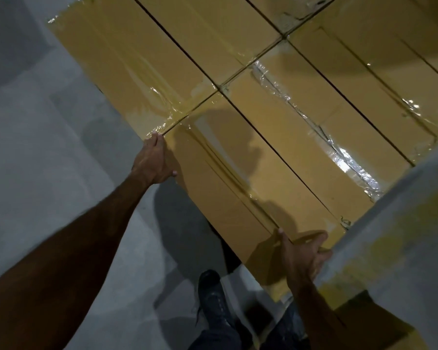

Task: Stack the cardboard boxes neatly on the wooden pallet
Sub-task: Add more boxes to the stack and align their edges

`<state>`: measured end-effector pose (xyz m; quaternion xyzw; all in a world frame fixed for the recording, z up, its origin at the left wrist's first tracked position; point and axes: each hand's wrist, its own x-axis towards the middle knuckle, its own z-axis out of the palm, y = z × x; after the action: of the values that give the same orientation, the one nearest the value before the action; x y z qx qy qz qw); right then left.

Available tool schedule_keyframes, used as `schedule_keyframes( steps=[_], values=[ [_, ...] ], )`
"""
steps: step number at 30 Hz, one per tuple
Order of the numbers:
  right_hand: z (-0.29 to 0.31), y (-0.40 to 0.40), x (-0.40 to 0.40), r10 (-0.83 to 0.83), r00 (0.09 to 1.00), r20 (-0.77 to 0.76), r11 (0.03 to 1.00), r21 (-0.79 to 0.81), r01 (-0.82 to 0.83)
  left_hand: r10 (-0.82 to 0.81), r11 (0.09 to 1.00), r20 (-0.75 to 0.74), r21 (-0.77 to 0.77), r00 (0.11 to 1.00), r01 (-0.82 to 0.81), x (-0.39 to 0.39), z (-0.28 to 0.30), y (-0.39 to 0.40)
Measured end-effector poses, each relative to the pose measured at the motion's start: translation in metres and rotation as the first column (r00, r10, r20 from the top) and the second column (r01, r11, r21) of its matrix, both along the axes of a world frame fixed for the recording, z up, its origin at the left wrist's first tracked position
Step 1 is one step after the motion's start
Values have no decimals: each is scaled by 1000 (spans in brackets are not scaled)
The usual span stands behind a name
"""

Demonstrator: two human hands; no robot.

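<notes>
A long taped cardboard box (238, 188) lies at the near edge of a flat layer of several like boxes (187, 41). My left hand (153, 161) presses flat against its left end, fingers straight along the side. At the box's near right corner my right hand (301, 256) touches the edge with spread fingers, thumb on the top face. The boxes sit tight side by side, with dark seams between them. The wooden pallet is hidden under the stack.
A grey concrete floor (48, 160) runs along the left. On the right a grey pillar or wall edge (402, 210) stands close to my right hand. My dark shoe (210, 291) is on the floor below the box's near edge.
</notes>
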<state>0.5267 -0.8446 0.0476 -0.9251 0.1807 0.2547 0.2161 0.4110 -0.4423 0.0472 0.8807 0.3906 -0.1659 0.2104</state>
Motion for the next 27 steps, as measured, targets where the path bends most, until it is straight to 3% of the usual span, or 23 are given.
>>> schedule_keyframes(
  steps=[9, 12, 14, 17, 20, 23, 27],
  values=[
    [-7, -4, 1, 64, 998, -27, 997, -40, -65, 14, 1000, 26, -10, 1000, -14, 1, 10, -4],
    [-7, 1, 6, 59, 994, -88, 988, -139, -71, -25, 1000, 22, -1, 999, 25, -2, 10, 4],
    [-1, 9, 7, 232, 973, -14, 944, -237, -228, -58, 998, 39, 13, 998, 58, -6, 9, 11],
    [8, 37, 12, 547, 824, 149, 828, -246, -505, -62, 998, 81, 35, 995, 59, -8, 13, 13],
    [9, 73, 15, 723, 683, 106, 689, -183, -701, -51, 999, 67, 21, 996, 50, -7, 16, 8],
    [11, 98, 24, 818, 570, 77, 575, -108, -811, -46, 999, 82, -4, 996, 46, -3, 20, 4],
    [23, 117, 53, 846, 524, 101, 530, -42, -847, -67, 997, 76, -25, 995, 69, -4, 20, 5]
  ],
)
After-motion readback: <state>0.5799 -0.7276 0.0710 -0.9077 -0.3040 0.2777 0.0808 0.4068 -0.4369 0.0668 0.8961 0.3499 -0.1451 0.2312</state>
